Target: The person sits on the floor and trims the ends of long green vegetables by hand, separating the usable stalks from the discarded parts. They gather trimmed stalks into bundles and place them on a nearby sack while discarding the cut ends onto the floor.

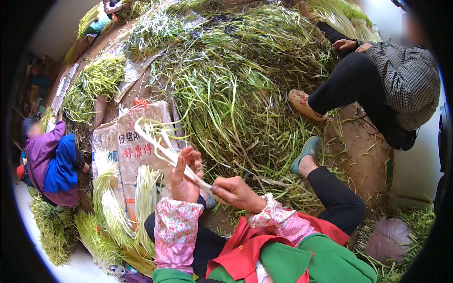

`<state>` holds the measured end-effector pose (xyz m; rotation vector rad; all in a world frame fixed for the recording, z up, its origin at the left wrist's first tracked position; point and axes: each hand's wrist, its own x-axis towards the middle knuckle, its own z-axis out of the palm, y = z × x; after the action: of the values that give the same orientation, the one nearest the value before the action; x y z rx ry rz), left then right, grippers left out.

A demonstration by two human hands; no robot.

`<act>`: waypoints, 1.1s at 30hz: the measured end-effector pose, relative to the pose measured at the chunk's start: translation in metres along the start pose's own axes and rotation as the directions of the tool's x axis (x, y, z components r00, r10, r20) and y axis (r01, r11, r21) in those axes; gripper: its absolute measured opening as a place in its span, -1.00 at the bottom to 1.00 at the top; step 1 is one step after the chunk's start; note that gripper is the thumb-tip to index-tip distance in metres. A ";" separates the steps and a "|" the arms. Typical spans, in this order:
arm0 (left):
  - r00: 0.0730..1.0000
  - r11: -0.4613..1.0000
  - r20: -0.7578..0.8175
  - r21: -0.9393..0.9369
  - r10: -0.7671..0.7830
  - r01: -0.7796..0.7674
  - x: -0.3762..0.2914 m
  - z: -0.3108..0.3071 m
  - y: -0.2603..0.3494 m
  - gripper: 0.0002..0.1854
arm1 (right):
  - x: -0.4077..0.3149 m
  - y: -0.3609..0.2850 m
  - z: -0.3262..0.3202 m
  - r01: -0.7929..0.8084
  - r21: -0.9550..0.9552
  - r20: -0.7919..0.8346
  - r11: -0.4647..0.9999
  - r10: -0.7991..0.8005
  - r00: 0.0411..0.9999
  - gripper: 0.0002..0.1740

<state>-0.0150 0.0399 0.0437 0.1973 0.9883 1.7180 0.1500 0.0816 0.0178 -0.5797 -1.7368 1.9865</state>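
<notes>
Near the lower middle my left hand [187,177] is wrapped loosely around a few pale stalks [164,146] of a leafy vegetable, their curled ends pointing up and left. At the lower ends of these stalks, my right hand [235,192] has its thumb and fingers closed. A woven plastic sack [141,116] printed with writing lies to the left of my hands. Two bundles of whitish stalks rest on it, one [147,194] close to my left forearm, the other [109,201] farther left. A large heap of green stalks and leaves [216,106] spreads beyond my hands.
At the right sits a person in a checked top [403,81], one clog [302,104] beside the heap. Another person in purple [51,159] sits at the left, and part of a third [101,21] shows at the top left. A wrapped bundle [389,240] lies at the lower right.
</notes>
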 end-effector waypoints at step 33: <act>0.983 0.908 -0.158 0.390 -0.097 0.152 -0.016 -0.014 0.012 -0.80 | -0.037 0.016 0.005 0.266 -0.567 0.030 0.780 -0.303 0.953 -0.80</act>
<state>-0.0256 0.0178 0.0486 0.2783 1.4220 1.4105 0.1764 0.0547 0.0040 -0.5115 -2.2301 1.2159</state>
